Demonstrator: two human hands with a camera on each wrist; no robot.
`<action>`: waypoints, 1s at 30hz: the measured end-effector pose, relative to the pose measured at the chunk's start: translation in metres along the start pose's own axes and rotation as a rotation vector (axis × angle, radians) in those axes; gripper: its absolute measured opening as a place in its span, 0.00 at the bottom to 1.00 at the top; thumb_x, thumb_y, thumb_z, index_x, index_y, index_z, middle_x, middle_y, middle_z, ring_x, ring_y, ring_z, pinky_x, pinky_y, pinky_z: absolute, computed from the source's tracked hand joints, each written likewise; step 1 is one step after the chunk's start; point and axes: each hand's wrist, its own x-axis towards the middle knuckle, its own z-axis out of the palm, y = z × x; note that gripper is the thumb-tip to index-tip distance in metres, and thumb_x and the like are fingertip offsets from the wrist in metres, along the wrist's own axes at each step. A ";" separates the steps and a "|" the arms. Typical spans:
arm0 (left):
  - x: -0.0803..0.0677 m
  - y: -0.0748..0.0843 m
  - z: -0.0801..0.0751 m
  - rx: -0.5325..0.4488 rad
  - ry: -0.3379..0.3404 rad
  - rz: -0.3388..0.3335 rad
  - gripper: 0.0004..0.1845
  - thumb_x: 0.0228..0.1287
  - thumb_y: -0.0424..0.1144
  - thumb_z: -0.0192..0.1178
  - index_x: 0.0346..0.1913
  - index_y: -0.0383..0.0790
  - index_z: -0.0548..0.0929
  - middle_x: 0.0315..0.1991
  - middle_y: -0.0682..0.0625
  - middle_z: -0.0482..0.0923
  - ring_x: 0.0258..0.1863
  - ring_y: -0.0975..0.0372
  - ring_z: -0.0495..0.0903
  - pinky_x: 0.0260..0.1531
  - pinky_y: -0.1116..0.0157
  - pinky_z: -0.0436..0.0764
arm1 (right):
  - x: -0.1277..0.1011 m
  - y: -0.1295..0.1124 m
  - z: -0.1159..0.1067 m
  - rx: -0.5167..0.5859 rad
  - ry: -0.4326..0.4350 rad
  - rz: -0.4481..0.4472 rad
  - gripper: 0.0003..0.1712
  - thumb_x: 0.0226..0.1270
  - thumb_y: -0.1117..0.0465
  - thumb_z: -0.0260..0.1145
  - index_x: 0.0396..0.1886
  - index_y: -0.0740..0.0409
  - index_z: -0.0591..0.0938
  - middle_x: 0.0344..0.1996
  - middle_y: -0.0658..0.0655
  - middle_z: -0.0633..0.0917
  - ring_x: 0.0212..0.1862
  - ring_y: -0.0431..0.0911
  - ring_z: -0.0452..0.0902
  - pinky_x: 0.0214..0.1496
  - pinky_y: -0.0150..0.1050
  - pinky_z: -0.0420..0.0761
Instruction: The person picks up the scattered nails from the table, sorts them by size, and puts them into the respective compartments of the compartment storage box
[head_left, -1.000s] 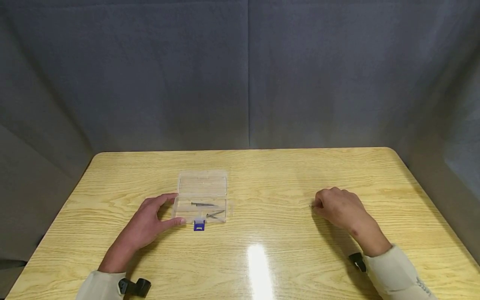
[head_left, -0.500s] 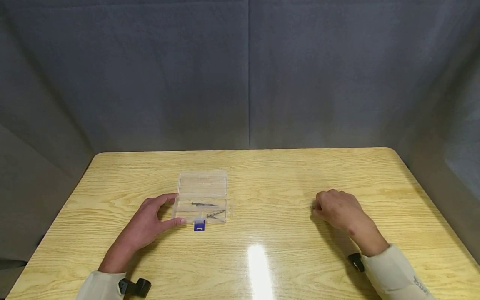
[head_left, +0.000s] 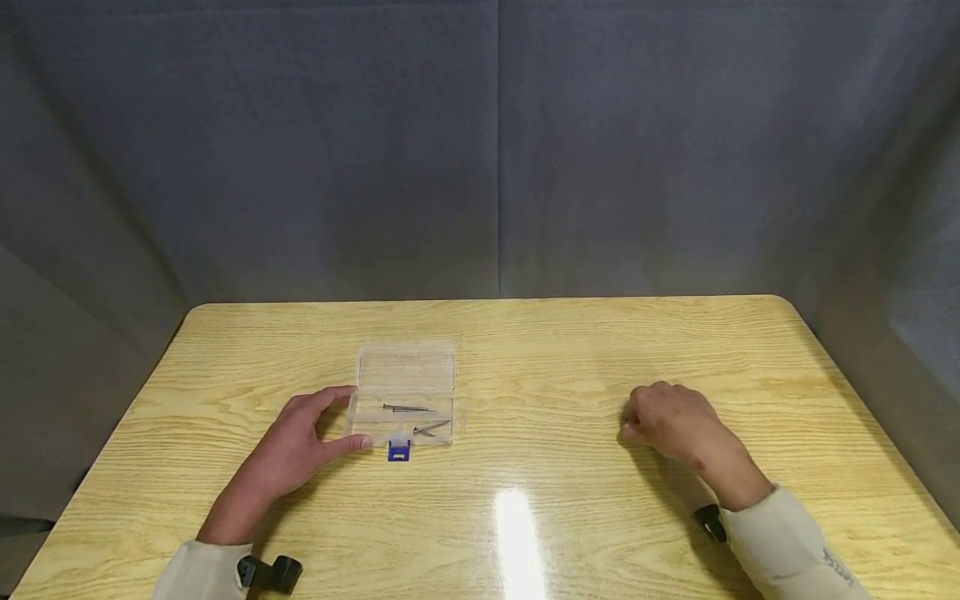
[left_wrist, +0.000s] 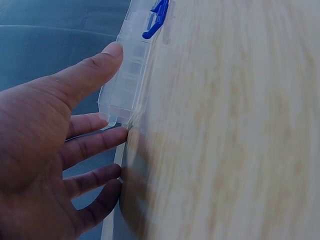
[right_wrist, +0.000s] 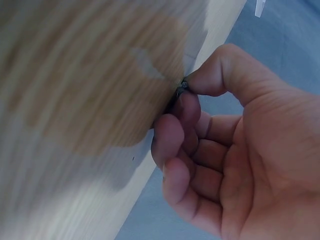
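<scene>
Left hand [head_left: 288, 454] braces clear box [head_left: 405, 392], thumb and fingers straight along its left wall, left of table [head_left: 570, 350] centre. Right hand [head_left: 675, 421] pinches small nail [right_wrist: 181, 88] against tabletop, toward right edge.

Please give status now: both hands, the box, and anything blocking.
Left hand steadies open clear box, thumb and fingers on its side. Right hand pinches a small nail on the table. Three nails in box. Path between looks free.

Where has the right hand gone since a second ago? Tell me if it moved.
Yes, slightly: the right hand slid toward the table's near edge; the clear box stayed put.
</scene>
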 end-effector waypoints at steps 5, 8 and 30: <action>0.001 -0.001 0.000 0.001 0.009 0.004 0.41 0.61 0.51 0.76 0.71 0.35 0.74 0.64 0.34 0.76 0.67 0.37 0.66 0.64 0.36 0.64 | 0.000 0.002 0.000 0.015 0.006 -0.008 0.26 0.63 0.63 0.74 0.13 0.46 0.69 0.14 0.43 0.63 0.20 0.39 0.55 0.22 0.35 0.57; 0.001 -0.001 0.000 0.009 0.013 0.007 0.40 0.61 0.51 0.76 0.71 0.35 0.74 0.63 0.34 0.76 0.67 0.37 0.67 0.64 0.36 0.65 | 0.000 0.003 -0.001 0.022 0.005 -0.013 0.21 0.62 0.62 0.75 0.14 0.47 0.74 0.14 0.43 0.66 0.20 0.39 0.56 0.22 0.36 0.58; 0.000 0.001 0.000 -0.003 0.000 0.012 0.41 0.62 0.53 0.75 0.72 0.34 0.73 0.64 0.34 0.76 0.67 0.36 0.66 0.64 0.36 0.65 | -0.002 0.007 -0.002 0.061 0.026 -0.061 0.28 0.59 0.62 0.74 0.13 0.43 0.64 0.15 0.41 0.57 0.20 0.37 0.51 0.23 0.35 0.53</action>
